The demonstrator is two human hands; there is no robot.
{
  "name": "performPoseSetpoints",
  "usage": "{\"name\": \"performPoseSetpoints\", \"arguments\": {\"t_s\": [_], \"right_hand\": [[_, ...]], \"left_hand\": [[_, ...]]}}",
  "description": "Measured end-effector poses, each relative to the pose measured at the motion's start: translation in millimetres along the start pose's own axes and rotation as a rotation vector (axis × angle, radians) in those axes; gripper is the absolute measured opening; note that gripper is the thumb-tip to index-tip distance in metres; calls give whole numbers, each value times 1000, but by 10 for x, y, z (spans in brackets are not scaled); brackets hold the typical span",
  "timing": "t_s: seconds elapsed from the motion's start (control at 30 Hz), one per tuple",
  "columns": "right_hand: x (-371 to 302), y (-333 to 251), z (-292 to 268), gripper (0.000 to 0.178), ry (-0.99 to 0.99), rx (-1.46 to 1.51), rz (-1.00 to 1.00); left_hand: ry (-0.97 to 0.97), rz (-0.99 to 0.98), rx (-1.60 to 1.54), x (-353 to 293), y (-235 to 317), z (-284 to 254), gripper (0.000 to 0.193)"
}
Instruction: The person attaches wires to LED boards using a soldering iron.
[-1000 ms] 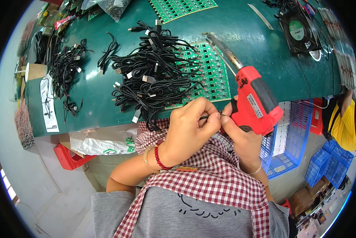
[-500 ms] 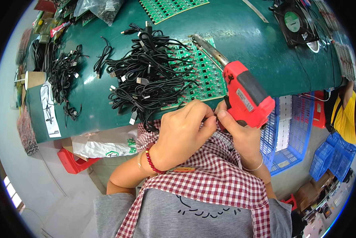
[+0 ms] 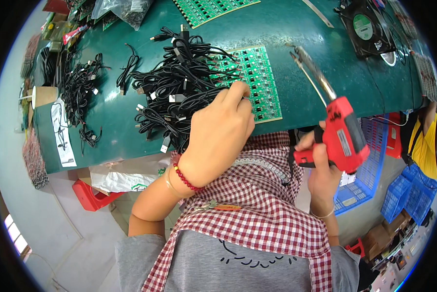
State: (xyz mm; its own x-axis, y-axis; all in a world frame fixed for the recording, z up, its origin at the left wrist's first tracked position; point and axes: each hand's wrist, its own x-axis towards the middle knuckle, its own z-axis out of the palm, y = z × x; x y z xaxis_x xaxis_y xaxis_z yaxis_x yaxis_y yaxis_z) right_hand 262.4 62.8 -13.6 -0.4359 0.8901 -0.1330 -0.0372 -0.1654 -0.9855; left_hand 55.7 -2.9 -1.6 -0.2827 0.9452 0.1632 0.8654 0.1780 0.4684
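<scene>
My right hand [image 3: 322,168] is wrapped round the handle of a red and black soldering gun [image 3: 342,131]. Its long metal barrel slants up and left over the table, with a thin rod beside it. Over the near edge of a green circuit board panel [image 3: 263,82], my left hand [image 3: 221,129] has its fingers bent together; anything between them is hidden. Beside and under that hand lies a heap of black USB cables [image 3: 179,73]. Several of their thin reddish wire ends rest on the panel's left part.
Another circuit board panel [image 3: 213,9] lies at the far edge. A smaller cable bunch [image 3: 79,92] and a paper cup [image 3: 44,96] are at the left. At the far right stands a black fan [image 3: 367,29]. Blue plastic crates [image 3: 360,192] sit below the table's right side.
My hands have moved apart. The right hand has carried the soldering gun right and down, off the panel. My left hand has risen over the panel's near edge and the cables.
</scene>
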Motion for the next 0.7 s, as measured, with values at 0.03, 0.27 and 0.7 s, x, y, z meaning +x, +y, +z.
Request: {"name": "performPoseSetpoints", "arguments": {"t_s": [0.03, 0.27, 0.7], "right_hand": [[-56, 26, -157, 37, -72, -50, 1], [-440, 90, -550, 42, -146, -227, 68], [-505, 123, -543, 24, -182, -227, 291]], "left_hand": [[-4, 28, 92, 17, -30, 21, 8], [-47, 8, 138, 66, -94, 91, 5], [-42, -14, 124, 80, -106, 105, 6]]}}
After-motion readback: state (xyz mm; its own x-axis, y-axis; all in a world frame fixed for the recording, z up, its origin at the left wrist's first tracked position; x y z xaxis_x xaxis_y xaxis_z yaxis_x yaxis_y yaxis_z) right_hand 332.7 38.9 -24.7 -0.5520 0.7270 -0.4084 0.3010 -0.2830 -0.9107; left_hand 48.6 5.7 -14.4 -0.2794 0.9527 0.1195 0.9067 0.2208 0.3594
